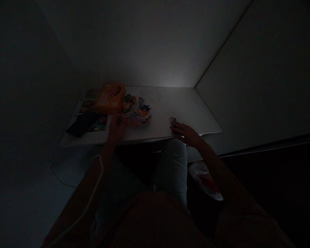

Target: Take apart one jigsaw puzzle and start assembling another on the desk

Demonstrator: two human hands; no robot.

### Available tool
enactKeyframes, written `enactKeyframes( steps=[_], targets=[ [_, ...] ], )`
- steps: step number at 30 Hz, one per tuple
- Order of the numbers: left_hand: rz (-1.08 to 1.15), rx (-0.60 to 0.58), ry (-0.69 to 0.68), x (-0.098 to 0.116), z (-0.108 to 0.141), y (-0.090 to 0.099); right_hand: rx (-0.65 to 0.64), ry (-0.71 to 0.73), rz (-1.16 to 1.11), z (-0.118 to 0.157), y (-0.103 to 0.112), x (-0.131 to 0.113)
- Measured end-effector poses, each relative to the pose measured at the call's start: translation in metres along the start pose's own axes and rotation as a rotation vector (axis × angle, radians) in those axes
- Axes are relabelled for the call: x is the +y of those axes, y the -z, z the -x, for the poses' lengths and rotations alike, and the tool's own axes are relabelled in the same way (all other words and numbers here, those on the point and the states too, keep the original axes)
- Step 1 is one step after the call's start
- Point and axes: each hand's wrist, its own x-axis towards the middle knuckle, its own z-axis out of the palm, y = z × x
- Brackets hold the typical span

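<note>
Puzzle pieces (173, 121), long axis front-to-back

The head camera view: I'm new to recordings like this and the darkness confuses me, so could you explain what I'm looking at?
There is no robot here. A camera worn on a person's head looks forward and down at their own arms and lap, in dim light.

On the white table are an orange puzzle box, a clear plastic bag with jigsaw pieces inside, and a dark flat item lying on a printed sheet.

The left hand is at the near side of the bag; whether it grips it is too dark to tell. The right hand has its fingertips at a small group of loose jigsaw pieces; I can't tell if it is holding one.
</note>
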Motion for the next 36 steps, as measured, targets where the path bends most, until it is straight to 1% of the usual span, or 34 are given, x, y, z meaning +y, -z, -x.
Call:
enactKeyframes(
  steps=[2,5,7,9,12,14,17,20,23,27,30,33,35,36],
  targets=[
    [-0.009,0.007,-0.002,-0.001,-0.001,0.0,0.003,-0.017,-0.021,-0.003,0.003,-0.003],
    [-0.008,0.014,-0.002,-0.001,-0.001,0.0,0.019,-0.1,-0.055,-0.013,0.011,-0.008],
    [-0.031,0.029,-0.007,-0.001,-0.001,0.0,0.072,-0.152,-0.068,-0.022,0.014,-0.01],
    [-0.059,0.051,-0.016,-0.002,-0.001,0.001,0.124,-0.173,-0.062,-0.029,0.012,-0.009],
    [-0.067,0.049,-0.042,-0.004,-0.002,0.001,0.113,-0.105,-0.032,-0.031,-0.001,-0.003],
    [-0.06,0.035,-0.064,-0.005,-0.003,0.001,0.101,-0.045,-0.005,-0.026,-0.01,0.001],
    [-0.053,0.054,-0.076,-0.006,-0.005,0.0,0.085,-0.027,0.024,-0.013,-0.018,0.002],
    [-0.046,0.071,-0.077,-0.006,-0.006,-0.002,0.021,-0.004,0.027,-0.003,-0.015,-0.001],
    [-0.046,0.072,-0.062,-0.006,-0.005,-0.002,-0.017,0.017,0.028,-0.001,-0.009,-0.003],
    [-0.047,0.078,-0.07,-0.004,-0.004,-0.002,0.009,0.035,-0.037,-0.006,-0.003,-0.003],
    [-0.057,0.07,-0.091,0.0,-0.004,-0.002,0.051,-0.043,-0.122,-0.016,-0.001,-0.004],
    [-0.05,0.066,-0.097,0.002,-0.003,-0.002,0.139,-0.147,-0.138,-0.029,0.001,-0.007],
    [-0.047,0.062,-0.079,0.002,-0.003,-0.002,0.17,-0.159,-0.096,-0.037,-0.002,-0.007],
    [-0.048,0.064,-0.067,0.002,-0.003,-0.002,0.153,-0.139,-0.067,-0.039,-0.004,-0.006]
  ],
)
